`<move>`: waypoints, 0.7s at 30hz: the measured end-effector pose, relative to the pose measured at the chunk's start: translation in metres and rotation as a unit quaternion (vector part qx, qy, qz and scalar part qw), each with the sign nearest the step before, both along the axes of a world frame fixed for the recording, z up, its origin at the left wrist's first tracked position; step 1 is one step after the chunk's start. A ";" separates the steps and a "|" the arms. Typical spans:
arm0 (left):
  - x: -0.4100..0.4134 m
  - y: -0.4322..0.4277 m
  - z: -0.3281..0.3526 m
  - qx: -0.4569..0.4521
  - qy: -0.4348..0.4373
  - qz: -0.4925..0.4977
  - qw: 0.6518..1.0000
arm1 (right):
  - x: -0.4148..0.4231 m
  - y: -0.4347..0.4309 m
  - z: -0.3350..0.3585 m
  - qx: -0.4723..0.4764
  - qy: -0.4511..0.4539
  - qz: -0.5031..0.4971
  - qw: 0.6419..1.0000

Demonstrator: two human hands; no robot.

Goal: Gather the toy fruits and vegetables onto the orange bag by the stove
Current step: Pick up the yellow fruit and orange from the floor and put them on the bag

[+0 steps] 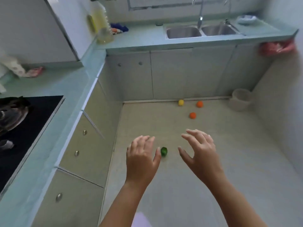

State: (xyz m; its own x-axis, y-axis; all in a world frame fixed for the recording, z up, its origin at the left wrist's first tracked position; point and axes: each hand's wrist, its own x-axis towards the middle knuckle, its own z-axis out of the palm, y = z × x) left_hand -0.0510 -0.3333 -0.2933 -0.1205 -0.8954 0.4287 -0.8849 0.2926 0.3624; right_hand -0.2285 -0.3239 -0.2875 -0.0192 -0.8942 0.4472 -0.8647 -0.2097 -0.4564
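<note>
Head view: left hand (141,158) and right hand (199,150) out over floor (213,177), both grips apart, empty. Green toy (164,151) on floor between them, beside left thumb. Yellow toy (181,102), two orange toys (199,104) (192,115) farther off near cabinets (170,74).

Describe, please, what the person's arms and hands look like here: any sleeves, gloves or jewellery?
Both forearms are bare as far as the bottom edge of the picture, with no sleeves in view. The left hand and right hand wear no gloves. The right hand seems to have a thin ring on one finger, though the picture is too soft to be sure. No watch or bracelet shows on either wrist.
</note>
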 end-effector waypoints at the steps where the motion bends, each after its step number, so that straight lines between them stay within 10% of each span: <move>1: -0.010 -0.009 -0.003 0.001 0.001 -0.014 1.000 | -0.011 -0.003 -0.003 0.004 -0.004 -0.016 1.000; 21: -0.176 -0.319 -0.026 0.021 0.062 -0.126 0.990 | -0.170 -0.260 0.005 0.021 0.000 -0.164 0.986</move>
